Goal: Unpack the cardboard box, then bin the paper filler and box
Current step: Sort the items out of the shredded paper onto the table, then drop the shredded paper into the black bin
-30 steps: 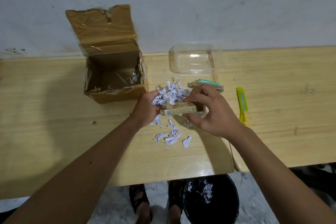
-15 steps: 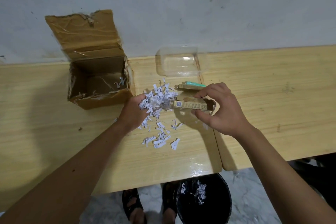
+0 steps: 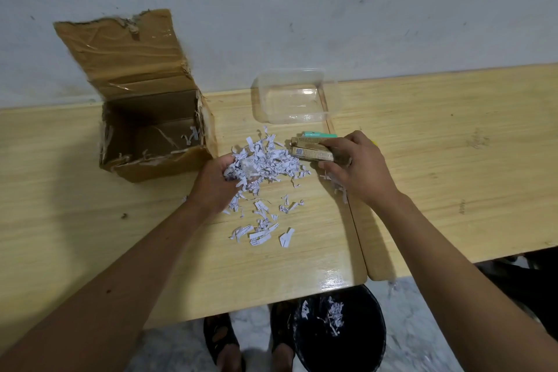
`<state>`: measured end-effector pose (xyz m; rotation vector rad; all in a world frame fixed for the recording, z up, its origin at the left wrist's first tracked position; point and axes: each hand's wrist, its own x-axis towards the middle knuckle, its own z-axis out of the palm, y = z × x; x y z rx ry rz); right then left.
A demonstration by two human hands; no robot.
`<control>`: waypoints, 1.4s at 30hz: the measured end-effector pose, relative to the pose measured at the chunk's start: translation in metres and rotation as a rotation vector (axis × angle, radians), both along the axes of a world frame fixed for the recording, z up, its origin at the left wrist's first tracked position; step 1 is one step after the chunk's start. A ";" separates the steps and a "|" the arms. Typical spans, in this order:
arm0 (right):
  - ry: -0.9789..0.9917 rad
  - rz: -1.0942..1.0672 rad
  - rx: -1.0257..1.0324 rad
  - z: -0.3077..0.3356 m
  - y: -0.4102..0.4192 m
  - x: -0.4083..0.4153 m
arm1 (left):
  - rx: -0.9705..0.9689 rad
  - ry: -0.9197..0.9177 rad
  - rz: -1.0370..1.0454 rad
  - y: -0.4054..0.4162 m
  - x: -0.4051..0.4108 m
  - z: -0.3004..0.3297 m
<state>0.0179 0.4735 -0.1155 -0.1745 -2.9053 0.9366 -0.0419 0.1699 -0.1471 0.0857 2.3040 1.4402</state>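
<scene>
The open cardboard box stands at the back left of the table, flap up against the wall, with a few paper shreds left inside. A heap of white paper filler lies in the middle. My left hand cups the left side of the heap, fingers closed on shreds. My right hand grips a small tan carton at its right end, just right of the heap. A second tan carton and a teal item lie right behind it. More shreds are scattered nearer me.
A clear plastic tub sits by the wall behind the cartons. A black bin holding some shreds stands on the floor under the table's front edge, beside sandalled feet. A seam separates two table tops.
My right hand carried the tan carton rightward and back, out of the filler, setting it beside the other carton. My left hand stayed on the heap, gathering shreds.
</scene>
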 end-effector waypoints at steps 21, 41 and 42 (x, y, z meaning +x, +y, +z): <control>0.072 -0.432 -0.283 -0.010 -0.011 0.014 | 0.033 0.015 -0.015 0.001 0.005 0.010; 0.072 -0.046 -0.439 -0.003 -0.079 0.030 | -0.091 0.237 -0.114 -0.008 0.009 0.001; 0.087 -0.024 -0.386 -0.004 -0.079 0.030 | -0.084 0.248 -0.118 -0.007 0.012 0.005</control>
